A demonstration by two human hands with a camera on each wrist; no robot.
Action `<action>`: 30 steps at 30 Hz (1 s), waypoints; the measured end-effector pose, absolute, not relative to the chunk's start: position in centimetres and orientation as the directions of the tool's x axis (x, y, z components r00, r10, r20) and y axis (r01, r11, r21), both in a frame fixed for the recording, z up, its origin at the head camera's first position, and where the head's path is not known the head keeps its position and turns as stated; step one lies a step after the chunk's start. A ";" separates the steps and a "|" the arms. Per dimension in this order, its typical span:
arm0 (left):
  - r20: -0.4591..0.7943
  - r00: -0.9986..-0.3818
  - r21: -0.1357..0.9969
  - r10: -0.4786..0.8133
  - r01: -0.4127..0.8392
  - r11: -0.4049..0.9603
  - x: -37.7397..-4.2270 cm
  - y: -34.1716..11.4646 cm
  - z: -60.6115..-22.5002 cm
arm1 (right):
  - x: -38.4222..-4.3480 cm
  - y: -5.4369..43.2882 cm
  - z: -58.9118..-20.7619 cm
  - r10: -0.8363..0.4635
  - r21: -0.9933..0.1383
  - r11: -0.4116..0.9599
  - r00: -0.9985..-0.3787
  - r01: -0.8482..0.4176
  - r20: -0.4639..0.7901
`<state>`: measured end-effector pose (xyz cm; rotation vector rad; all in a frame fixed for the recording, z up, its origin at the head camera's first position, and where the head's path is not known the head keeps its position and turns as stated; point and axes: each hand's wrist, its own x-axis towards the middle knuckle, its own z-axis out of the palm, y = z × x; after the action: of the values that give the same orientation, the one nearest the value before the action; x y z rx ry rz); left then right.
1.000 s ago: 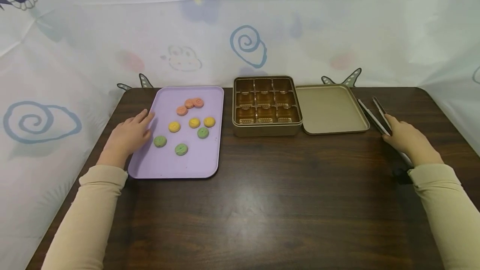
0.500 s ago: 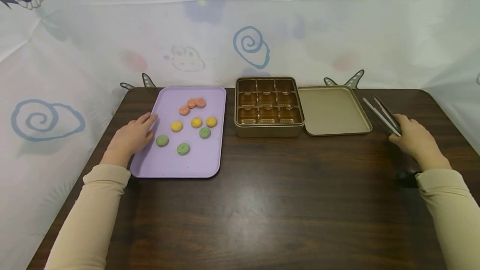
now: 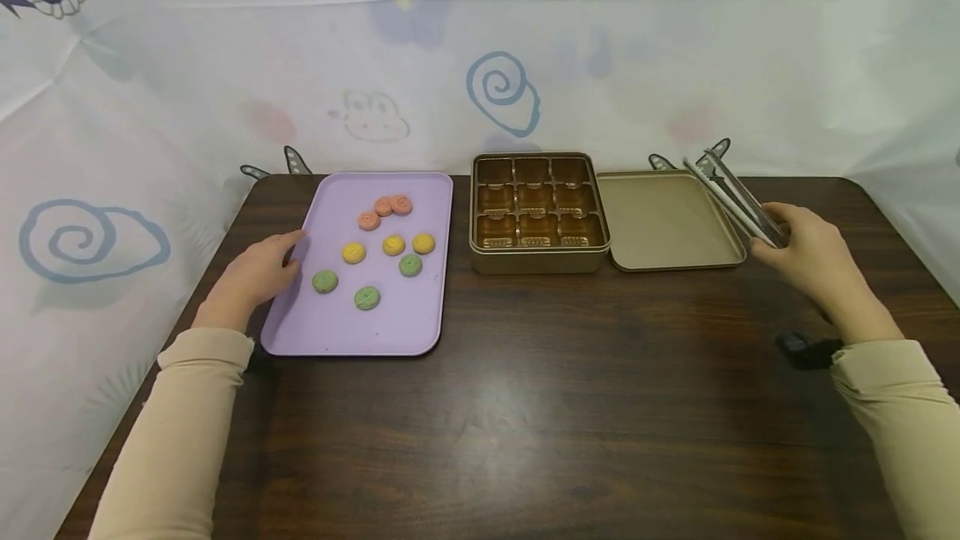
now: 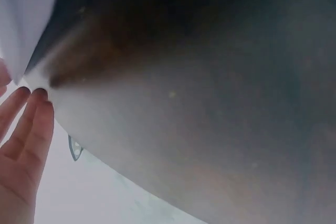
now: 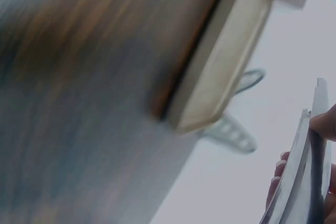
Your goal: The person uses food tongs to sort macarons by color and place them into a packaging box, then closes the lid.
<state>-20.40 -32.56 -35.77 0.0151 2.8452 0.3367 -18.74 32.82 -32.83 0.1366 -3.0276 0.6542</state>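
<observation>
Rests a left hand [image 3: 251, 273] in a cream sleeve [image 3: 168, 432] by the left rim of a lilac tray [image 3: 315, 342], with fingers loosely extended and clasping nothing; cannot tell whether touching the rim or just beside it. On the tray, spread over the middle and nearer part: three green biscuits [image 3: 367, 298] and three yellow biscuits [image 3: 354, 252]; toward the far side, in a close group, three pink biscuits [image 3: 368, 221], with two overlapping. Next along the dark wooden table [image 3: 487, 407], just right of the tray and apart from it: a bronze box [image 3: 540, 262] with a brown insert of nine compartments, in three rows of three. Close against the box's right side: a flat gold lid [image 3: 667, 223], rim upward. At the right, grips metal tongs [image 3: 750, 222] between thumb and fingers of the right hand [image 3: 813, 261], raised off the table, with tips pointing forward and leftward by the lid's far right corner
</observation>
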 end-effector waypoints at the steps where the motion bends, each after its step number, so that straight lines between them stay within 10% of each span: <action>1: -0.276 -0.961 0.247 0.036 -0.034 0.968 -20.4 -32.7 -35.7 | -18.7 32.2 -32.5 -0.086 -0.420 0.901 -0.994 -0.105 0.064; 30: -0.329 -0.944 0.555 -0.011 -0.203 0.806 -20.9 -33.6 -34.9 | -15.9 16.8 -30.1 -0.420 -0.515 0.724 -0.885 -0.459 0.199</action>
<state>-20.90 -33.58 -34.90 -0.1640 2.6825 0.8753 -15.93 16.84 -30.14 0.7286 -2.8525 0.8802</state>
